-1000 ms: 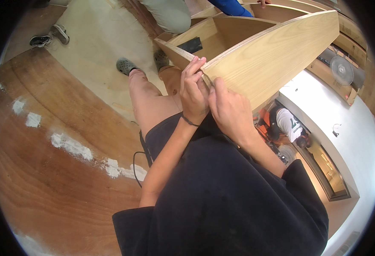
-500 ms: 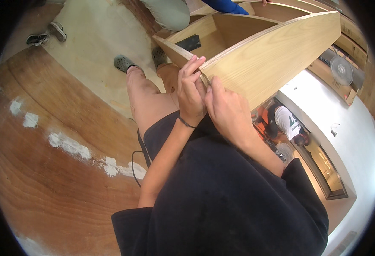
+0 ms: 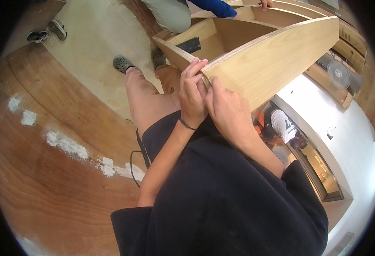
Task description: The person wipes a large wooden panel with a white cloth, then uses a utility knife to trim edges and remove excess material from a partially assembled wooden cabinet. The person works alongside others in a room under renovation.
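Observation:
A light plywood cabinet frame [image 3: 277, 59] with open compartments lies in front of me, its near corner between my hands. My left hand [image 3: 191, 94] is wrapped against that corner, fingers pointing up and fingertips bent over the edge. Close against it, my right hand [image 3: 228, 106] is curled with its thumb up, pinching at the same corner. A thin, narrow strip [image 3: 206, 80] shows between the two hands; its kind is unclear, and my fingers cover most of it. Inside the nearest compartment is a small black rectangular piece [image 3: 189, 45].
A co-worker's blue sleeve [image 3: 217, 7] and a hand [image 3: 265, 4] are at the cabinet's far side. A brown wooden panel [image 3: 59, 192] with white patches spreads at left. A fan [image 3: 338, 74] and cardboard boxes [image 3: 347, 47] stand at right; another person [image 3: 285, 123] bends over beyond.
My hands stay at the cabinet corner with nearly the same grip. The co-worker's blue sleeve has shifted left, and more of the far hand shows. The view has shifted slightly.

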`<action>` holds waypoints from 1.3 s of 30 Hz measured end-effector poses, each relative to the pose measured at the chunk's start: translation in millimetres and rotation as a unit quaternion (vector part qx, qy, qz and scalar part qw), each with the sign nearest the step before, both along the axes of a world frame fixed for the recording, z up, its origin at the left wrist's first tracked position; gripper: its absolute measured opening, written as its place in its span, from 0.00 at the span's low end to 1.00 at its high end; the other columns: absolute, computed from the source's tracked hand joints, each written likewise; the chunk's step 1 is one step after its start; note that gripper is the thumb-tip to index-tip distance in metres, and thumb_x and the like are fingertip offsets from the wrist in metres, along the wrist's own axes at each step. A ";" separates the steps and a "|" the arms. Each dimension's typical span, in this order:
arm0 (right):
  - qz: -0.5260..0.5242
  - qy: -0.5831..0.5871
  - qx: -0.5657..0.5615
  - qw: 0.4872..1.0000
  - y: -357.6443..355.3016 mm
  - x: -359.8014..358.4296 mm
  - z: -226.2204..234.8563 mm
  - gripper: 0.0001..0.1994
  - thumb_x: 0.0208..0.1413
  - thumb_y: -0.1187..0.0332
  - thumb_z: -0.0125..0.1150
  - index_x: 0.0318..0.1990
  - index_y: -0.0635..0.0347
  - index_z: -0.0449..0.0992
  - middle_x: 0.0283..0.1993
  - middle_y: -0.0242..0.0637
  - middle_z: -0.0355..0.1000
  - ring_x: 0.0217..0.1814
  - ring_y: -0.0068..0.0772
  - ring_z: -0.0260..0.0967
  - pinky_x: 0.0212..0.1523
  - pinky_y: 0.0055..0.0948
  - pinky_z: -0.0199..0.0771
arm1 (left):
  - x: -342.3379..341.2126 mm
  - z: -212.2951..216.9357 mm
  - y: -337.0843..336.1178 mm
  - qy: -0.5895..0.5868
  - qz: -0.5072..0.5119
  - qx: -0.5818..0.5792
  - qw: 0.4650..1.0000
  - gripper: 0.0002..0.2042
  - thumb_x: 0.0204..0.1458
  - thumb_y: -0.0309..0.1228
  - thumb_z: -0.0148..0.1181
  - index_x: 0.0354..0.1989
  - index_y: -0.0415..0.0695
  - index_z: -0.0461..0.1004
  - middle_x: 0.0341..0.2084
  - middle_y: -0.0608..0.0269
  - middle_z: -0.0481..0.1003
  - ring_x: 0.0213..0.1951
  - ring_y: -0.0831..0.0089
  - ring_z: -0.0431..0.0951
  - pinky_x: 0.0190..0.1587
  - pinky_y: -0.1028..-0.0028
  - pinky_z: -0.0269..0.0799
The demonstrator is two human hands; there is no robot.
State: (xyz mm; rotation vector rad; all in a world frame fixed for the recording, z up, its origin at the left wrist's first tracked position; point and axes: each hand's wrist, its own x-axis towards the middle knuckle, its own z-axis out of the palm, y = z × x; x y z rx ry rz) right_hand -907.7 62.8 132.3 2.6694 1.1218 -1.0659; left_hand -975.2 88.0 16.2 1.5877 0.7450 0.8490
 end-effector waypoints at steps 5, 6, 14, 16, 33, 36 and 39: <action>0.002 0.006 -0.009 1.000 2.0 0.9 1.9 0.10 0.61 0.67 0.49 0.42 0.65 0.63 0.21 0.55 0.72 0.24 0.59 0.71 0.26 0.51 0.70 | 0.2 1.0 -1.4 0.001 0.007 -0.006 1.000 0.09 0.54 0.14 0.49 0.39 0.38 0.59 0.51 0.44 0.73 0.56 0.43 0.70 0.56 0.55 0.69; 0.002 0.007 -0.007 1.000 2.6 0.9 1.8 0.10 0.61 0.67 0.49 0.43 0.65 0.63 0.22 0.55 0.72 0.24 0.59 0.71 0.26 0.51 0.70 | 0.4 1.1 -1.2 0.001 0.009 -0.006 1.000 0.09 0.54 0.14 0.49 0.39 0.38 0.59 0.51 0.44 0.73 0.56 0.43 0.70 0.56 0.55 0.69; 0.023 -0.004 -0.006 1.000 2.7 2.8 1.4 0.11 0.60 0.67 0.49 0.44 0.66 0.64 0.21 0.56 0.71 0.24 0.59 0.71 0.26 0.51 0.70 | 0.5 4.1 -0.9 0.003 0.013 -0.010 1.000 0.09 0.53 0.13 0.49 0.39 0.38 0.59 0.51 0.44 0.73 0.57 0.43 0.70 0.57 0.55 0.68; 0.027 -0.003 -0.007 1.000 3.2 3.7 1.3 0.11 0.60 0.68 0.49 0.45 0.67 0.64 0.21 0.56 0.71 0.24 0.59 0.71 0.26 0.51 0.70 | 0.6 4.3 -0.4 0.002 0.011 -0.012 1.000 0.10 0.52 0.13 0.49 0.39 0.38 0.59 0.51 0.44 0.73 0.57 0.43 0.70 0.57 0.55 0.68; 0.063 -0.012 -0.026 0.998 15.9 7.5 6.7 0.12 0.63 0.62 0.48 0.36 0.65 0.64 0.20 0.56 0.72 0.24 0.58 0.73 0.24 0.49 0.72 | -2.6 7.1 0.5 -0.021 -0.010 -0.085 0.996 0.09 0.51 0.13 0.48 0.38 0.37 0.60 0.54 0.44 0.70 0.59 0.43 0.66 0.60 0.55 0.64; 0.067 -0.003 0.011 0.998 6.8 9.0 1.2 0.10 0.62 0.64 0.48 0.36 0.64 0.64 0.20 0.54 0.71 0.23 0.56 0.73 0.24 0.48 0.72 | -4.0 2.5 0.5 -0.026 -0.014 -0.074 0.997 0.08 0.51 0.13 0.48 0.38 0.36 0.60 0.53 0.44 0.70 0.58 0.43 0.67 0.59 0.55 0.65; 0.011 -0.017 0.084 0.996 3.8 4.2 19.4 0.07 0.62 0.68 0.48 0.37 0.63 0.64 0.19 0.52 0.70 0.22 0.56 0.71 0.24 0.48 0.70 | -3.2 -2.8 5.1 -0.021 -0.020 -0.012 0.999 0.09 0.50 0.14 0.49 0.39 0.36 0.62 0.51 0.46 0.71 0.58 0.45 0.68 0.56 0.57 0.68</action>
